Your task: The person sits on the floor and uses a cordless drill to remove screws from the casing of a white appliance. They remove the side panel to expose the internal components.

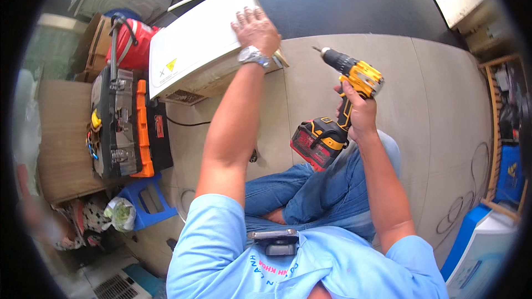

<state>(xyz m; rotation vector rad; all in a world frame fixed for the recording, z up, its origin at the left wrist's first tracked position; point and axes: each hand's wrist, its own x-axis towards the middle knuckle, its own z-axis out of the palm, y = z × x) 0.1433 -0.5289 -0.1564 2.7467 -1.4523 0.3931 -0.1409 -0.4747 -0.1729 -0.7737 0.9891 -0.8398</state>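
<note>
While the left hand (256, 29) presses the white unit (194, 50), the right hand (359, 109) grips the drill (346, 99), bit pointing up-left.

My left hand (256, 30) rests flat on the casing (194, 50) ahead of me; my right hand (359, 112) holds the drill (338, 108) to its right, bit pointing at the casing; the toolbox (124, 122) lies left of the casing, the stool (147, 202) just behind it.

Single head-worn fisheye view, looking steeply down over the wearer's chest and forearms, close range, floor and edges curving toward rim.
</note>
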